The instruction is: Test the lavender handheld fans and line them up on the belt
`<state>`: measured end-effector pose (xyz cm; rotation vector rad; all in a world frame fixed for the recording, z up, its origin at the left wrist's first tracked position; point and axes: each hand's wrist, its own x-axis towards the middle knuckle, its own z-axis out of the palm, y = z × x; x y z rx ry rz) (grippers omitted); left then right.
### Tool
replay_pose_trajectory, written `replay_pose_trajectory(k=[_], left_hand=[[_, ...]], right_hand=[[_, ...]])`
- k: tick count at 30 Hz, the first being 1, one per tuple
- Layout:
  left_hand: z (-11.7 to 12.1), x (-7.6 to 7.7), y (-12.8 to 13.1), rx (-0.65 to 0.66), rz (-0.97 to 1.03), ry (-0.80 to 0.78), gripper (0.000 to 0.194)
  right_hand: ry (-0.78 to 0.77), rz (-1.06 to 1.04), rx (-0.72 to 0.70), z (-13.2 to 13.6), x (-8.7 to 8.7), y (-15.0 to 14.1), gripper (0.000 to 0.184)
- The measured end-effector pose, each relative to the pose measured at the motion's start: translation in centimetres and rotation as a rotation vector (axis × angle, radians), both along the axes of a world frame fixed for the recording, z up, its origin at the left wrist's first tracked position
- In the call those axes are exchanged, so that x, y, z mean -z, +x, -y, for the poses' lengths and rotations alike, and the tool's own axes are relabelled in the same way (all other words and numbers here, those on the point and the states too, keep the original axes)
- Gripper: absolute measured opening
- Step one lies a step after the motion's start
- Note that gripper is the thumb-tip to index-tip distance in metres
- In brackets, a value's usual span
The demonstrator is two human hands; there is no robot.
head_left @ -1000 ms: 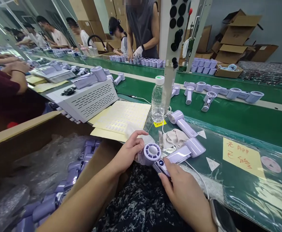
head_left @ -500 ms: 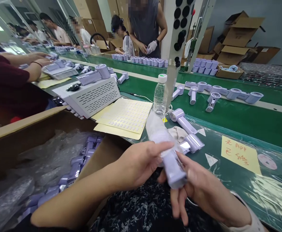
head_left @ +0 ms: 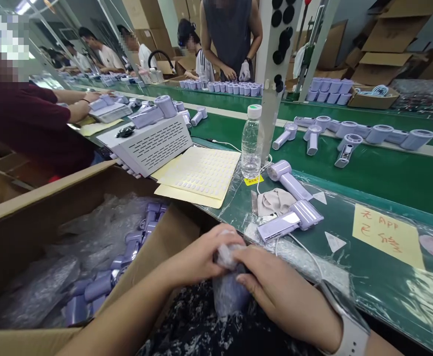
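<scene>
My left hand and my right hand are both closed round a lilac handheld fan in a clear plastic bag, held over my lap at the table's near edge. My left fingers pinch the top of the bag; my right fingers press on it from the other side. The fan itself shows only as a purple shape through the plastic. Two more lilac fans lie just beyond on the table, one with a white cable, another beside a beige cloth.
A cardboard box of bagged lilac fans stands at my left. Yellow sticker sheets, a water bottle and a white vented device sit ahead. Fans ride the green conveyor. Other people work at left and far side.
The bare fan, held face-up a second ago, was slid into the clear bag; both hands have now dropped toward my lap and closed over the bagged fan.
</scene>
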<state>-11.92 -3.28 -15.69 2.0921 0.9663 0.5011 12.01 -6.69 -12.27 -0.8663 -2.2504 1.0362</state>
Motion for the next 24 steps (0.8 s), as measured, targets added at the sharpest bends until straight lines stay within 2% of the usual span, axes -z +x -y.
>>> replay_pose_trajectory(k=[1, 3, 8, 11, 14, 17, 19, 22, 24], left_hand=[[-0.3, 1.1, -0.3, -0.095, -0.052, 0.027, 0.042], [-1.0, 2.8, -1.0, -0.201, -0.185, 0.103, 0.031], [-1.2, 5.2, -2.7, -0.239, -0.343, 0.194, 0.032], [-1.0, 7.6, -4.2, -0.337, -0.423, 0.215, 0.03], [-2.0, 10.6, -6.5, -0.436, -0.555, 0.202, 0.027], [-3.5, 13.5, -8.0, -0.377, -0.702, 0.124, 0.02], [-4.2, 15.2, -7.8, -0.28, -0.785, 0.064, 0.026], [-4.3, 17.3, -5.4, -0.154, -0.867, 0.029, 0.032], [-3.9, 18.0, -3.4, -0.1, -0.886, 0.054, 0.034]], right_hand=[[-0.021, 0.019, 0.021, 0.1, 0.2, 0.4, 0.024], [-0.088, 0.005, 0.09, 0.4, 0.3, 1.6, 0.038], [-0.174, -0.02, 0.242, 0.7, 0.8, 4.0, 0.025], [-0.228, 0.02, 0.213, 0.9, 1.5, 4.2, 0.022], [-0.289, 0.048, 0.191, 1.1, 1.8, 4.1, 0.022], [-0.328, 0.075, 0.191, 1.0, 1.9, 4.4, 0.023], [-0.338, 0.091, 0.201, 0.8, 2.0, 4.7, 0.023], [-0.364, 0.117, 0.217, 0.4, 2.4, 5.2, 0.023], [-0.383, 0.134, 0.231, 0.3, 2.5, 5.4, 0.024]])
